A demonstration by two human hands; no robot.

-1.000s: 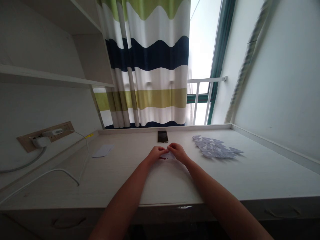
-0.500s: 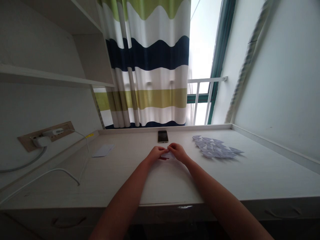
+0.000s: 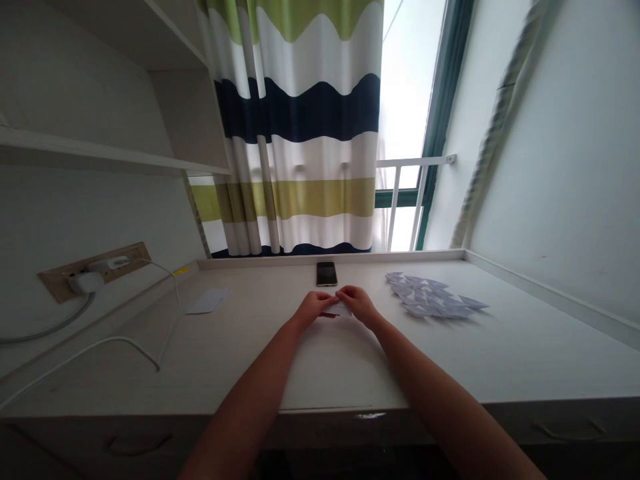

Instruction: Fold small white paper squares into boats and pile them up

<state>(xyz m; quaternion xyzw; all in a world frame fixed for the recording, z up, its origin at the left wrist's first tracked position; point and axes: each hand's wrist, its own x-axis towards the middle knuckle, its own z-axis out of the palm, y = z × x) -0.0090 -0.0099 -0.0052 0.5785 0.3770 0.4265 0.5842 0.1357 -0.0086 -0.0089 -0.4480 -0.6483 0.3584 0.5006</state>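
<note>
Slightly shifted since earlier, the small white paper piece (image 3: 343,309) is pinched, I see, between left hand (image 3: 313,307) and right hand (image 3: 357,305).

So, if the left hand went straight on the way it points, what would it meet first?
Beyond the paper it holds, probably the right hand, though the exact gap is unclear.

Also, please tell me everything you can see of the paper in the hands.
The paper is small, white and thin-looking. The left hand and right hand pinch it from either side, covering part of it, so its full shape is hidden. It is on the person's side of the phone; whether it touches the desk cannot be told.
</note>
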